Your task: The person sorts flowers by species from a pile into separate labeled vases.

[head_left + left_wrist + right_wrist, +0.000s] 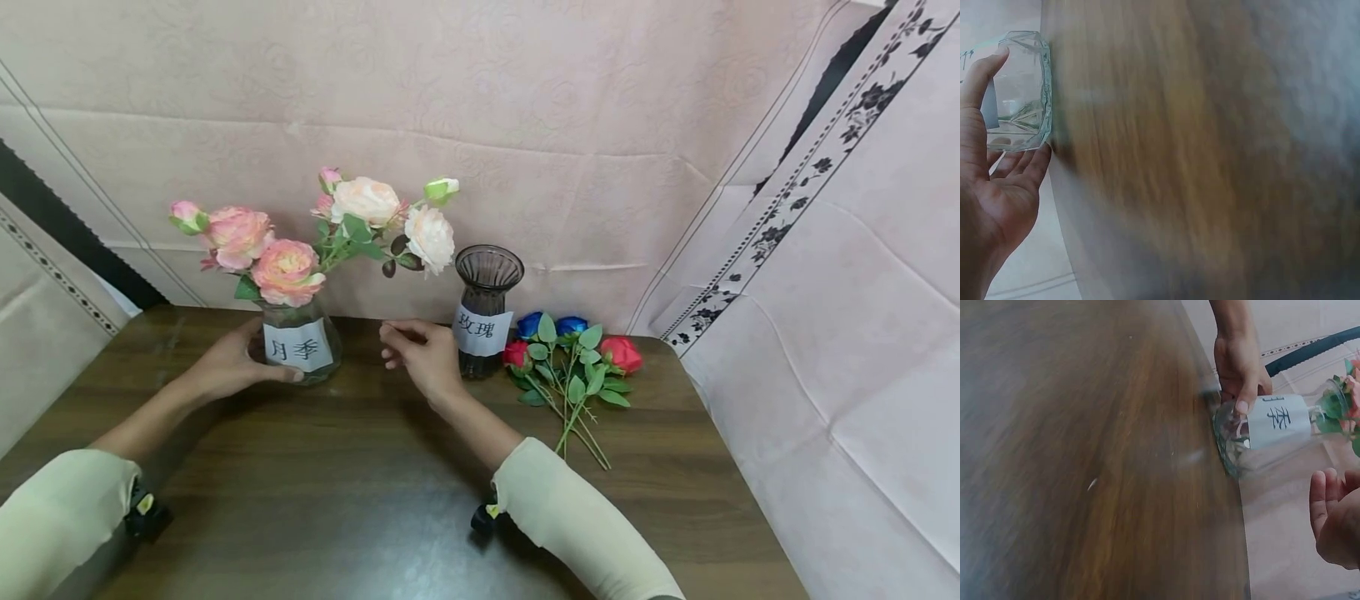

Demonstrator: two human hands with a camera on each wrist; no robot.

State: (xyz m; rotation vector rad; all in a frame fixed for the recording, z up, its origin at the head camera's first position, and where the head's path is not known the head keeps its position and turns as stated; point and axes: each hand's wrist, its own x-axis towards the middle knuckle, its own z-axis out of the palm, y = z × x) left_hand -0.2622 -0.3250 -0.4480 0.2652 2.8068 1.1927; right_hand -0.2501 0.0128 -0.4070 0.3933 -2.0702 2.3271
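My left hand (228, 360) grips the clear glass vase (298, 345) by its lower body, thumb across the front below a white label with Chinese characters. The left wrist view shows the thumb and fingers on either side of the glass base (1022, 81). Pink artificial flowers (287, 272) and pale cream ones (430, 237) spread from its mouth, leaning left and right. My right hand (426, 354) hovers between the two vases, fingers loosely bent and holding nothing. Just beside it stands a dark ribbed glass vase (487, 271), also labelled, with no flowers in it.
Red roses (621, 355) and blue roses (572, 325) with crossed green stems lie right of the dark vase. The brown wooden table (360, 500) meets a pale cloth backdrop (585, 208) right behind the vases. White patterned cloth (847, 350) hangs at the right.
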